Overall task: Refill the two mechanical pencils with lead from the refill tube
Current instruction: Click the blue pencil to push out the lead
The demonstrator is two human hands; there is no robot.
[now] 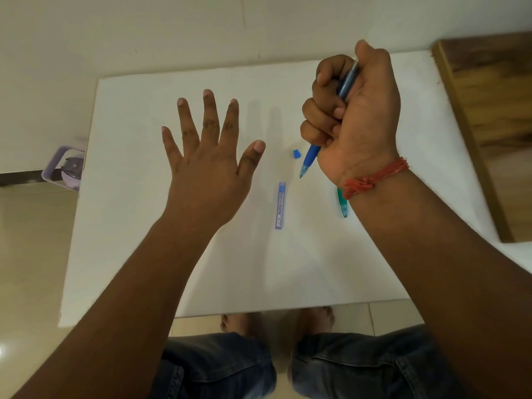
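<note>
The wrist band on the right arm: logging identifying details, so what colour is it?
Red, a knotted thread band around the right wrist; the head view shows it.

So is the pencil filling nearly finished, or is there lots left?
Lots left, it seems. Done: a small blue cap lies loose on the white table. In hand: the right hand grips the blue pencil; the left hand hovers open. Left: the refill tube lies untouched, and the green pencil waits beside the wrist.

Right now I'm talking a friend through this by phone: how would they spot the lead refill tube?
On the white table, look between the two hands. The lead refill tube lies flat near the middle, a slim purple-edged case with a printed label, left of the green pencil and nearer the person than the small blue cap.
</note>
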